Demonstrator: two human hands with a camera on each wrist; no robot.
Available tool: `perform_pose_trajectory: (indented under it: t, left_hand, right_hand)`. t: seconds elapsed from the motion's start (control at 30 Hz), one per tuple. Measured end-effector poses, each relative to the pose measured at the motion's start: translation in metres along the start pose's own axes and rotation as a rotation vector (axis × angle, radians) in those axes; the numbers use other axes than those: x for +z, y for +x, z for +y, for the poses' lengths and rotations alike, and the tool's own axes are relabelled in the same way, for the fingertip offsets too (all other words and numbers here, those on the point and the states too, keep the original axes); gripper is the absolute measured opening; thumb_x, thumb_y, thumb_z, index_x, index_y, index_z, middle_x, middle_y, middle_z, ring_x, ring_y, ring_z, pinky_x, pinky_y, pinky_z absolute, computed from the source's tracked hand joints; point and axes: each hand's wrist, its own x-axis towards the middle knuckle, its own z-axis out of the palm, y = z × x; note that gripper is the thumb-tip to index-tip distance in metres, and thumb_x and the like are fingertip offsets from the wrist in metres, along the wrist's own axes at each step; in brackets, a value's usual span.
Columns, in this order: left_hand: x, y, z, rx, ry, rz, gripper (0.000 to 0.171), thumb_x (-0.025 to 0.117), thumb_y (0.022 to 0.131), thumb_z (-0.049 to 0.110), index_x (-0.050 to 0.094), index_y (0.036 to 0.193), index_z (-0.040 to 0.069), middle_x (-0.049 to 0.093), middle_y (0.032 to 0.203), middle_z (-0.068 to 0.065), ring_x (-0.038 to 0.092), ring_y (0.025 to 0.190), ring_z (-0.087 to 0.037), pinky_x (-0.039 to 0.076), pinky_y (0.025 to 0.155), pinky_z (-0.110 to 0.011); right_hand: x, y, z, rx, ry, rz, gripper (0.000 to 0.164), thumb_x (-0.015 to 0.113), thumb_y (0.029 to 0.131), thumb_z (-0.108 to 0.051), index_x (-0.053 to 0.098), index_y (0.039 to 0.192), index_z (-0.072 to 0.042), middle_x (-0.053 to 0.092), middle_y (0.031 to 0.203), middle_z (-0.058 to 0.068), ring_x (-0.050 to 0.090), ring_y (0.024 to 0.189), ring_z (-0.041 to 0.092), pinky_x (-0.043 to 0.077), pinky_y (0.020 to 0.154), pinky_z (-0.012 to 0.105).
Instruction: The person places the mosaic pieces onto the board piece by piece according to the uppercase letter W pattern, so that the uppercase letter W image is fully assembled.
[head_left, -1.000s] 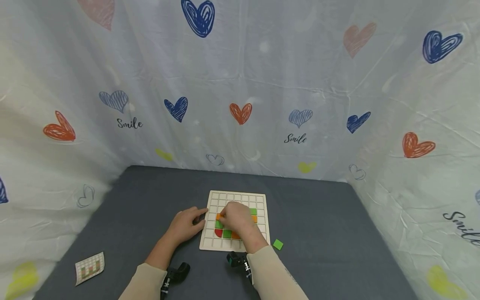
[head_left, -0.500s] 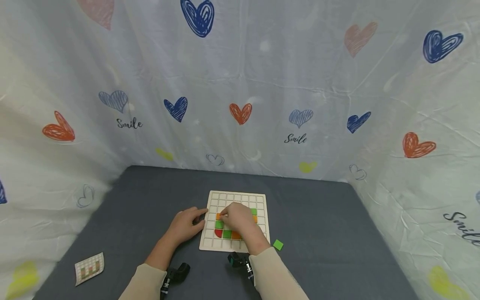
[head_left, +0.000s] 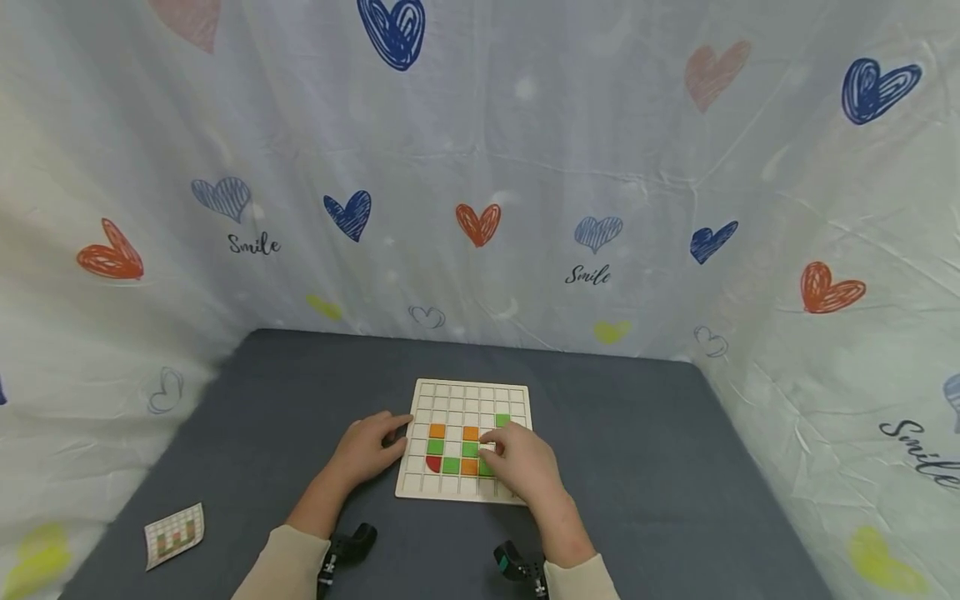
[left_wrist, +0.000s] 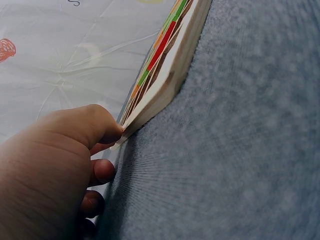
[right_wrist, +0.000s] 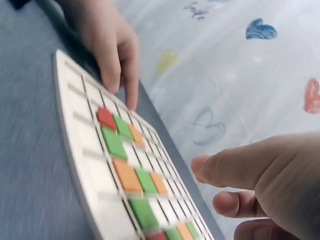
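A pale gridded wooden board [head_left: 465, 396] lies on the dark table, with orange, green and red tiles in several of its cells. My left hand [head_left: 363, 450] touches the board's left edge with thumb and index finger; in the left wrist view the thumb meets the board's rim [left_wrist: 167, 87]. Over the board's right half hovers my right hand [head_left: 527, 462]. In the right wrist view its thumb [right_wrist: 225, 167] and fingers stand apart, holding nothing. A red rounded tile [head_left: 433, 463] sits at the lower left of the pattern. The right hand hides some right-hand cells.
A small printed card [head_left: 175, 535] with a grid pattern lies on the table [head_left: 630, 433] at the far left. Black devices [head_left: 352, 546] are strapped at both wrists. A white curtain [head_left: 525, 167] with printed hearts surrounds the table's back and sides.
My right hand has moved right, away from the orange tile at the upper left, uncovering tiles in the middle. The loose green tile right of the board is now out of sight. Left hand unchanged.
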Motion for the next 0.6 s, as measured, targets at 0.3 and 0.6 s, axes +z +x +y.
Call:
perform_pose_trajectory:
  t: [0.3, 0.6]
  left_hand:
    - [-0.001, 0.0, 0.002, -0.005, -0.008, 0.011, 0.04, 0.072, 0.097, 0.022, 0.069, 0.136, 0.014, 0.042, 0.074, 0.007, 0.034, 0.059, -0.012, 0.03, 0.069, -0.037]
    - [-0.002, -0.001, 0.001, -0.003, -0.019, 0.01, 0.04, 0.072, 0.097, 0.022, 0.069, 0.136, 0.014, 0.042, 0.074, 0.006, 0.034, 0.058, -0.012, 0.03, 0.068, -0.036]
  right_hand:
    - [-0.015, -0.033, 0.031, 0.04, -0.047, 0.051, 0.018, 0.081, 0.089, -0.023, 0.082, 0.106, -0.017, 0.048, 0.075, -0.009, 0.039, 0.06, 0.008, 0.033, 0.053, 0.028]
    - [-0.025, -0.059, 0.063, 0.166, -0.048, 0.006, 0.028, 0.086, 0.083, -0.025, 0.08, 0.109, -0.017, 0.052, 0.083, -0.008, 0.046, 0.07, 0.008, 0.042, 0.061, 0.031]
